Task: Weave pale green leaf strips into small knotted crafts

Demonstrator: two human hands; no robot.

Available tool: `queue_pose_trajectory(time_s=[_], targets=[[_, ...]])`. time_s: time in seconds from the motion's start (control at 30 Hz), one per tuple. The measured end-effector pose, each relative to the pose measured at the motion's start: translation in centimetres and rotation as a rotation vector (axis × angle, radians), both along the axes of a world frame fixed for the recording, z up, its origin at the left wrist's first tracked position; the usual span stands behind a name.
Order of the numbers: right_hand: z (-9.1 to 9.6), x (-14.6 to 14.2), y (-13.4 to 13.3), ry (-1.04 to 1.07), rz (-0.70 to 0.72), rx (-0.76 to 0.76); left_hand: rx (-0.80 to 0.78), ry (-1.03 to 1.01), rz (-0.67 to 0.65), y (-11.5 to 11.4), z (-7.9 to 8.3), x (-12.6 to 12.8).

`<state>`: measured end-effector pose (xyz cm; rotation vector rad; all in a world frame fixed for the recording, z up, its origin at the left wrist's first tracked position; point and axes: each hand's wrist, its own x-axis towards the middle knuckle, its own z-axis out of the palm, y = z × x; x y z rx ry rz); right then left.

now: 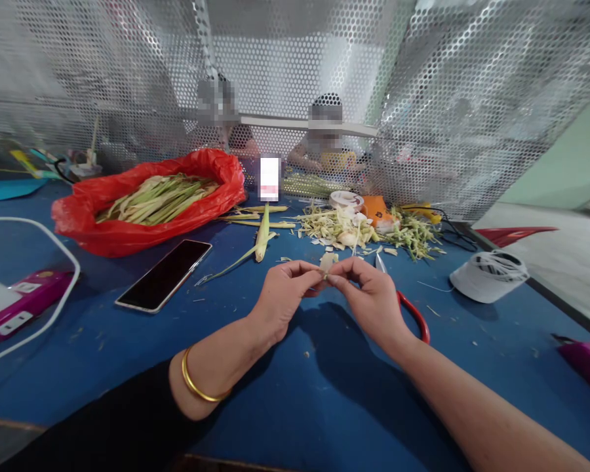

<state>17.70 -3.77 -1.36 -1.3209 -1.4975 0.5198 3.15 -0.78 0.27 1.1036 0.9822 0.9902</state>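
My left hand (290, 292), with a gold bangle on its wrist, is closed in a pinch above the middle of the blue table. Fingertip to fingertip with it, my right hand (368, 295) is also pinched. Between them is a small pale piece of plant husk (329, 260), mostly covered by the fingers. Red-handled scissors (417, 318) lie beneath and beside my right hand, partly hidden by it. Just beyond my left hand is a pale green leafy stalk (262, 239). Trimmed plant scraps (334, 223) are heaped behind both hands.
A red plastic bag (88, 236) full of long green-yellow leaves stands at the left. Nearer are a phone (164, 275) and a purple power strip (34, 301) with a white cable. A string spool (489, 275) sits right. Two people are behind the perforated screen (285, 59).
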Motion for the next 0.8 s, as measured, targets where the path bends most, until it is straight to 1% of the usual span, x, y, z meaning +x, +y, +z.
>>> queue_pose_trajectory(time_s=[0.1, 0.27, 0.47, 0.57, 0.7, 0.8], targets=[[-0.05, -0.02, 0.12, 0.049, 0.000, -0.030, 0.067, 0.018, 0.012, -0.01, -0.07, 0.10], [-0.26, 0.03, 0.29, 0.124, 0.031, -0.049, 0.211, 0.047, -0.021, 0.06, -0.17, -0.10], [-0.15, 0.14, 0.30, 0.148, 0.033, -0.048, 0.385, 0.178, -0.048, 0.22, -0.22, -0.37], [0.02, -0.06, 0.26, 0.219, 0.055, -0.059, 0.401, 0.186, -0.047, 0.25, -0.19, -0.32], [0.16, -0.34, 0.28, 0.376, 0.084, -0.039, 0.365, 0.160, -0.030, 0.16, -0.20, -0.21], [0.16, -0.37, 0.21, 0.364, 0.054, -0.001, 0.320, 0.157, -0.015, -0.03, -0.15, -0.09]])
